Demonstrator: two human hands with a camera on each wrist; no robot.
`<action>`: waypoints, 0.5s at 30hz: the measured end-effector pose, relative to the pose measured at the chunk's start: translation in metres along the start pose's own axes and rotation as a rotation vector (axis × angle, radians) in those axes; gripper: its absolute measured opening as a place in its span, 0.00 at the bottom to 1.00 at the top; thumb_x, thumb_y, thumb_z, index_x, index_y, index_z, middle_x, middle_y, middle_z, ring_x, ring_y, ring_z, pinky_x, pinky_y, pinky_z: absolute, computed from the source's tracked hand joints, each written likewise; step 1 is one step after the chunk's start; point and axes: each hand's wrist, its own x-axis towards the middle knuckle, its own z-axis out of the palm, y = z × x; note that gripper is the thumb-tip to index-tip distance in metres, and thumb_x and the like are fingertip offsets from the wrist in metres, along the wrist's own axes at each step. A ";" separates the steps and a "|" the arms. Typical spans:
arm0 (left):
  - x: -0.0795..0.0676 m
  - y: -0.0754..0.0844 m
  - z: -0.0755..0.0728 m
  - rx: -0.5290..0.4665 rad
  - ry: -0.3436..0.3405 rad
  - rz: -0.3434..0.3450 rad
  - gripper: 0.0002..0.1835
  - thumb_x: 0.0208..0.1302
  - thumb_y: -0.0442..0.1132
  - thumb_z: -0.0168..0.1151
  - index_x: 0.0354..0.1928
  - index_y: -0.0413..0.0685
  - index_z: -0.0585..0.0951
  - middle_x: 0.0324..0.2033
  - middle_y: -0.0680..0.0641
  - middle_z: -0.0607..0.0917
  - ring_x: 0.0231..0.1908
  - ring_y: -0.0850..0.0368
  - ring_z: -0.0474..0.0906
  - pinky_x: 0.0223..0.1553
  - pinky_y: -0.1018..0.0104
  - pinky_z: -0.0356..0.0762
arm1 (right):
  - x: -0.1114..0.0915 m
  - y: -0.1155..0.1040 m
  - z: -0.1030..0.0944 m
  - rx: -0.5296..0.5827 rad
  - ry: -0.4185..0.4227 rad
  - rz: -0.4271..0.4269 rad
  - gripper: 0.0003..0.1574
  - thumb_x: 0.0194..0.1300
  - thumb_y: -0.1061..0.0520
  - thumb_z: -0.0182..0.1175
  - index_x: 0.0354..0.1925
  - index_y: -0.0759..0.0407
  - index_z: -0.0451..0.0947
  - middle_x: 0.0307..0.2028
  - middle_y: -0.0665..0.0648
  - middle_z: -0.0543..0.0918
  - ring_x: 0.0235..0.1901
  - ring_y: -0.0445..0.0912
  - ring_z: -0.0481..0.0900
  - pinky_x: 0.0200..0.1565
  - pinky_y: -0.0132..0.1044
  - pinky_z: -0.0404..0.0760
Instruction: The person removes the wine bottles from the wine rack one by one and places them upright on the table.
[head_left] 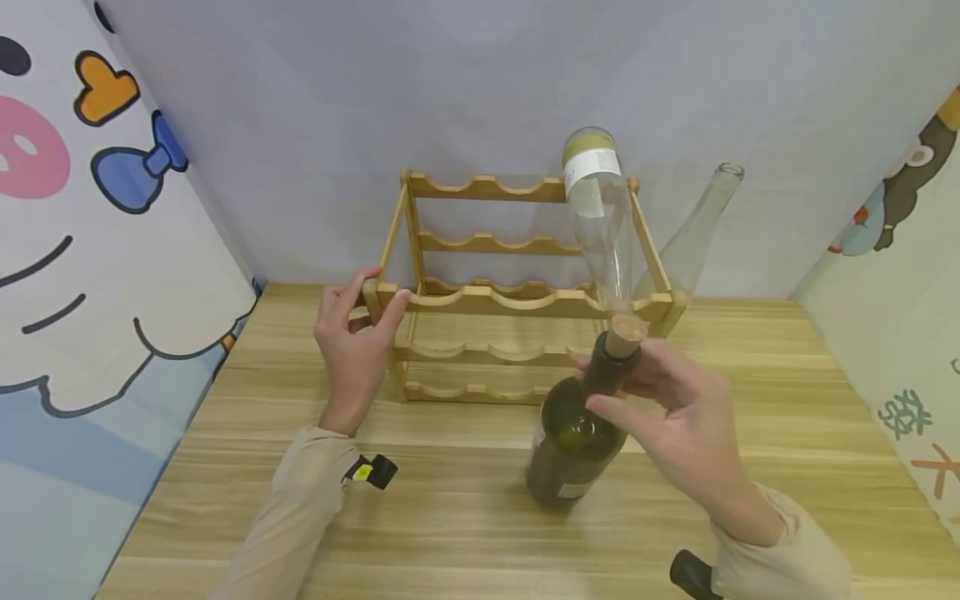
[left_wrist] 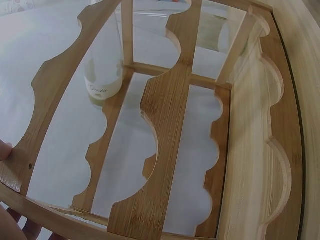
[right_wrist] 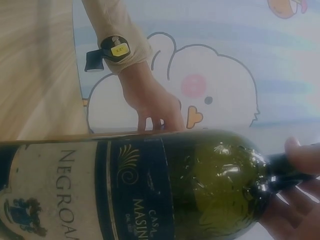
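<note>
A dark green wine bottle [head_left: 573, 442] with a cork [head_left: 626, 333] in its mouth is gripped round the neck by my right hand [head_left: 682, 417]. It tilts a little in front of the rack's right part; the right wrist view shows its blue and cream label [right_wrist: 115, 185]. My left hand [head_left: 352, 342] grips the front left top corner of the wooden wine rack [head_left: 480, 300], thumb on the top rail. A clear bottle [head_left: 600, 208] with a white label lies in the rack's top right slot, its base toward the wall.
Behind the rack's right end stands another clear glass bottle [head_left: 697, 229], uncorked. The wooden table [head_left: 450, 517] meets a pale wall at the back. Cartoon-printed panels [head_left: 112, 250] rise at the left and right sides.
</note>
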 end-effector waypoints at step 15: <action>0.000 0.000 0.001 -0.004 0.015 0.013 0.18 0.53 0.29 0.68 0.48 0.33 0.81 0.30 0.39 0.69 0.35 0.56 0.71 0.29 0.75 0.75 | -0.005 -0.006 -0.024 -0.007 0.010 0.005 0.28 0.42 0.83 0.65 0.46 0.79 0.75 0.39 0.67 0.84 0.39 0.48 0.84 0.40 0.33 0.83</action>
